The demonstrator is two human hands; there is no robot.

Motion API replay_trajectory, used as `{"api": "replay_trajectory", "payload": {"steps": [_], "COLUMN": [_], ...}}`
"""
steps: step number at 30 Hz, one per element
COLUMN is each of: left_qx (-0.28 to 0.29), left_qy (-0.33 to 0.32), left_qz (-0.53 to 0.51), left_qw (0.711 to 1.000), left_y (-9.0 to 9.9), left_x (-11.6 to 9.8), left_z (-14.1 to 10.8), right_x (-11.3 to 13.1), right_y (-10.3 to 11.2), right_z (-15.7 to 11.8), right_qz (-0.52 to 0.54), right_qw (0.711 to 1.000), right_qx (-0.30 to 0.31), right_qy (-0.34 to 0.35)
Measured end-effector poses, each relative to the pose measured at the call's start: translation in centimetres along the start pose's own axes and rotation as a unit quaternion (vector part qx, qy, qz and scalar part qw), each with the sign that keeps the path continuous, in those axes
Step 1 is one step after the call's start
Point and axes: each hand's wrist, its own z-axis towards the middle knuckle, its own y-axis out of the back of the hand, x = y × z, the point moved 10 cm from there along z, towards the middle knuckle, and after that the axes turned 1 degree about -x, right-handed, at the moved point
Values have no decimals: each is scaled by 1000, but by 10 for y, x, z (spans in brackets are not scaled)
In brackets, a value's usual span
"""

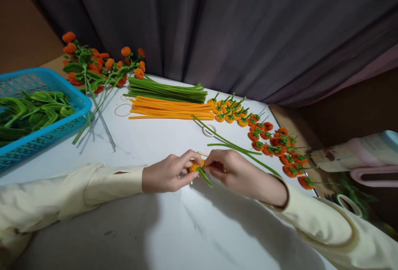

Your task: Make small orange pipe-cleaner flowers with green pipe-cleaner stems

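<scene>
bare tabletop below hands

I see a dark curtain behind the worktop, plus a pale bottle with a pink handle, right side.

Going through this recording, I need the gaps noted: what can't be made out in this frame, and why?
All in the head view:
- Right hand: what its fingertips grip, hidden by its own fingers.
- Yellow-orange flower head: partly covered by the left hand.
- Blue basket: cut off by the left edge; leaves hide its floor.
- Pale cup: cut off by the right edge, its marking blurred.
</scene>
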Motion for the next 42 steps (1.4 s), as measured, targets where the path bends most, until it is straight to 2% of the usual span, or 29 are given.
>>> {"api": "replay_trajectory", "payload": {"steps": [2,4,6,10,13,15,18,21,24,27,30,32,35,37,39,42], "left_qx": [-4,-11,-10,4,12,21,32,55,78,74,22,-30,-84,-78,-50,-18], "left_qy": [41,67,79,92,102,112,120,135,143,141,115,75,9,6,34,63], "left_qz": [-106,-218,-286,-328,-299,-270,-244,-232,-238,-220,-132,-12,180,250,282,290], "left_qw": [993,974,955,940,949,956,962,962,958,962,984,997,980,965,958,955], "left_y": [2,3,3,-2,-6,-9,-11,-15,-21,-18,4,25,47,49,46,41], "left_x": [7,11,12,15,17,18,18,21,26,28,19,4,-27,-35,-32,-24], "left_z": [2,4,5,5,4,4,4,3,2,4,9,12,12,12,11,10], "right_x": [0,2,2,-2,-5,-2,9,22,29,28,21,19,26,35,41,45], "right_y": [6,12,14,14,9,5,-1,-12,-20,-20,-8,3,13,15,14,8], "right_z": [2,0,-6,-18,-20,-16,-8,1,7,10,8,3,-7,-14,-19,-21], "right_qz": [13,27,48,90,83,36,-90,-229,-290,-315,-338,-348,-341,-338,-336,-329], "right_qw": [1000,999,996,982,979,986,990,971,953,945,941,935,923,910,899,897], "right_qx": [-7,-36,-73,-154,-169,-146,-80,9,69,77,9,-61,-169,-228,-265,-278], "right_qy": [0,19,37,63,73,73,71,65,55,46,31,28,58,81,93,100]}}
